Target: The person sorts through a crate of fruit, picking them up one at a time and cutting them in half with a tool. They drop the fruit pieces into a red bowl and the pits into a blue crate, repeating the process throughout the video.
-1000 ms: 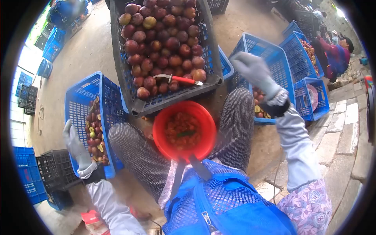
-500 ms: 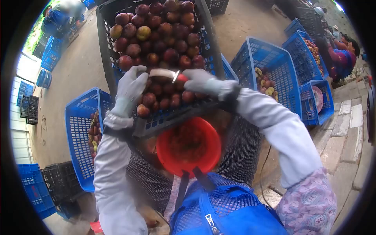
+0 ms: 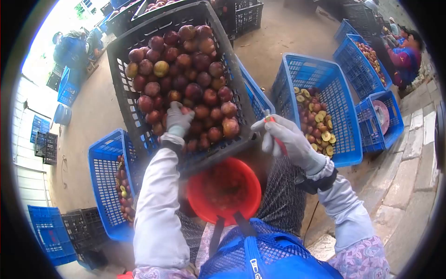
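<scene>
A black crate (image 3: 121, 100) full of dark red plums (image 3: 192, 91) stands tilted in front of me. My left hand (image 3: 178, 120), in a pale glove, reaches into its near part with the fingers closed around a plum (image 3: 186, 110). To the right of the crate's near corner, my right hand (image 3: 293, 142), gloved too, is closed on a red-handled knife (image 3: 280, 146). The knife's blade points up and away and shows only in part. Below the crate, between my knees, sits a red bucket (image 3: 253, 186) with reddish bits inside.
On the right a blue crate (image 3: 346, 116) holds cut plums, with more blue crates behind it. Another blue crate (image 3: 104, 186) with cut fruit stands on the left. Black crates (image 3: 248, 18) are at the back. Other people (image 3: 406, 56) sit at the far right and far left.
My hands were close together over the crate with the knife between them. The right hand has drawn back to the right with the knife; the left has gone down among the plums.
</scene>
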Available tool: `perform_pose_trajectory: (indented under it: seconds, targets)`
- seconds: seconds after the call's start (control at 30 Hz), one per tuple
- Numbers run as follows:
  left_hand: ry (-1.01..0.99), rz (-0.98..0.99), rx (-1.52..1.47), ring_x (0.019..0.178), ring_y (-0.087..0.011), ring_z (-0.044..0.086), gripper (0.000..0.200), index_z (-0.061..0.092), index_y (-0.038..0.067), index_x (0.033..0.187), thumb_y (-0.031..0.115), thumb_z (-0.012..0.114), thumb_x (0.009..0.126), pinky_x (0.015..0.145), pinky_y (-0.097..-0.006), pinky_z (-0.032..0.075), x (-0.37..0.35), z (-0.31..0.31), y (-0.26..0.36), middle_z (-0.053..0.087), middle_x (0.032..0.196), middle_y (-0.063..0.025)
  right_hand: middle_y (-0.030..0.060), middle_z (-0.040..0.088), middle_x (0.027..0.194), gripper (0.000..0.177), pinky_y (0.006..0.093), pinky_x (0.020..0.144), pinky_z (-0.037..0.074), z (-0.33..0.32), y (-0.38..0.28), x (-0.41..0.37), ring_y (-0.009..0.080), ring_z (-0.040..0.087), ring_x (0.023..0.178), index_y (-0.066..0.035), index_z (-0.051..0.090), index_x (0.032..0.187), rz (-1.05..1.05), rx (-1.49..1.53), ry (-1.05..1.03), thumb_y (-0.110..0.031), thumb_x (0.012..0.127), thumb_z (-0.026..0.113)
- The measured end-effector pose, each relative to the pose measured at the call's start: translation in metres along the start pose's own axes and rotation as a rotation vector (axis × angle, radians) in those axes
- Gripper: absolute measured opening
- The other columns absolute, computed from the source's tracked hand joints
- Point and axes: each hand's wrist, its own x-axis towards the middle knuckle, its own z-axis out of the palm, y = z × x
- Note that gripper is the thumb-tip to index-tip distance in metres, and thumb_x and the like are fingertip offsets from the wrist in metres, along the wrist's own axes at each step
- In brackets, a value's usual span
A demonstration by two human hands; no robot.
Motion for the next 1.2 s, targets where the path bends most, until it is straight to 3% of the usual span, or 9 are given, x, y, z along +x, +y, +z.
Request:
perform_pose_trajectory:
  seconds: [0.07,0.2,0.27,0.47,0.53,0.57,0.8,1.03,1.2]
  targets:
    - [-0.309,-0.444,-0.917,0.074,-0.0201,0.06,0.037,0.052,0.011,0.115,0.029,0.065,0.086,0.067,-0.0326,0.052,-0.019,-0.037,0.02,0.063,0.096,-0.0094,0.0015,0.059,0.072,0.022,0.0156,0.043,0.035,0.006,0.008,-0.001,0.0021,0.044,0.048,-0.004,0.057,0.107,-0.025,0.099,-0.041,-0.021,0.097,0.048]
    - [-0.624,-0.361,-1.838,0.077,-0.0211,0.06,0.054,0.039,0.01,0.139,0.037,0.052,0.093,0.068,-0.0308,0.051,-0.09,-0.085,0.058,0.06,0.111,-0.0183,0.0037,0.06,0.072,0.021,0.0182,0.042,0.037,0.048,0.015,-0.009,0.0044,0.047,0.047,-0.005,0.054,0.11,-0.145,0.095,-0.007,-0.02,0.097,0.047]
    - [-0.643,-0.306,-1.965,0.083,-0.0224,0.061,0.059,0.036,0.005,0.141,0.038,0.051,0.093,0.07,-0.0316,0.052,-0.129,-0.095,0.071,0.058,0.117,-0.0214,0.0045,0.06,0.071,0.019,0.0203,0.044,0.04,0.061,0.031,-0.007,0.0065,0.05,0.047,-0.006,0.053,0.109,-0.204,-0.006,-0.102,-0.02,0.097,0.046]
    - [-0.488,-0.291,-1.889,0.088,-0.0222,0.061,0.054,0.039,0.001,0.137,0.034,0.047,0.095,0.074,-0.0306,0.051,-0.198,-0.101,0.076,0.059,0.117,-0.0199,0.0009,0.058,0.063,0.024,0.0228,0.046,0.041,0.109,0.048,-0.031,0.0069,0.05,0.048,-0.006,0.053,0.105,-0.186,-0.237,-0.085,-0.028,0.099,0.046]
    - [-0.291,-0.258,-1.604,0.088,-0.0216,0.061,0.051,0.042,0.0,0.134,0.033,0.045,0.095,0.076,-0.0293,0.05,-0.215,-0.105,0.085,0.059,0.116,-0.0185,0.0049,0.058,0.063,0.023,0.0296,0.05,0.044,0.117,0.051,-0.039,0.0125,0.056,0.052,-0.005,0.052,0.104,-0.167,-0.331,-0.062,-0.027,0.099,0.046]
    - [-0.305,-0.417,-1.82,0.084,-0.0182,0.059,0.046,0.045,-0.001,0.129,0.03,0.042,0.097,0.074,-0.0271,0.048,-0.22,-0.11,0.093,0.061,0.109,-0.014,0.0067,0.058,0.062,0.022,0.0316,0.051,0.045,0.12,0.055,-0.042,0.0155,0.058,0.053,-0.004,0.051,0.103,-0.205,-0.368,-0.054,-0.026,0.099,0.047]
    - [-0.365,-0.295,-1.614,0.076,-0.0129,0.055,0.037,0.05,0.002,0.122,0.028,0.039,0.099,0.066,-0.0246,0.044,-0.241,-0.104,0.075,0.059,0.098,-0.007,0.0169,0.06,0.066,0.02,0.0432,0.054,0.046,0.128,0.083,-0.047,0.0353,0.063,0.064,-0.005,0.046,0.096,-0.413,-0.718,0.014,-0.024,0.096,0.05]
    - [0.014,0.049,-0.851,0.076,-0.0078,0.052,0.026,0.058,0.003,0.108,0.021,0.04,0.101,0.069,-0.0227,0.043,-0.251,-0.09,0.078,0.058,0.091,-0.0026,0.0175,0.061,0.069,0.025,0.0465,0.051,0.046,0.13,0.093,-0.053,0.0363,0.063,0.062,-0.004,0.044,0.094,-0.593,-1.05,0.123,-0.029,0.096,0.049]
    - [0.045,-0.264,-1.263,0.082,-0.006,0.052,0.019,0.06,0.002,0.102,0.016,0.047,0.098,0.075,-0.0217,0.042,-0.259,-0.071,0.081,0.058,0.091,-0.0007,0.0187,0.061,0.069,0.026,0.0467,0.049,0.046,0.119,0.123,-0.04,0.0372,0.063,0.062,-0.003,0.044,0.093,-0.541,-0.957,0.043,-0.029,0.096,0.048]
